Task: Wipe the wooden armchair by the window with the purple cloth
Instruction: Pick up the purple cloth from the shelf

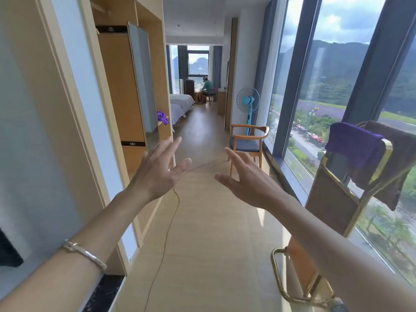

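Note:
A wooden armchair (247,140) with a grey-blue seat stands by the tall window, a few steps ahead on the right. A purple cloth (355,147) hangs over the top bar of a gold-framed rack (333,199) close on my right, beside a brown cloth (396,167). Another purple cloth (162,117) lies on a shelf at the left. My left hand (157,170) and my right hand (245,179) are both raised in front of me, palms facing each other, fingers spread, holding nothing.
A wardrobe (126,86) with a mirror lines the left wall. A thin cable (166,233) runs along the wooden floor. A blue standing fan (247,102) is behind the armchair. Far down the room are beds (180,102) and a seated person (207,88) at a desk.

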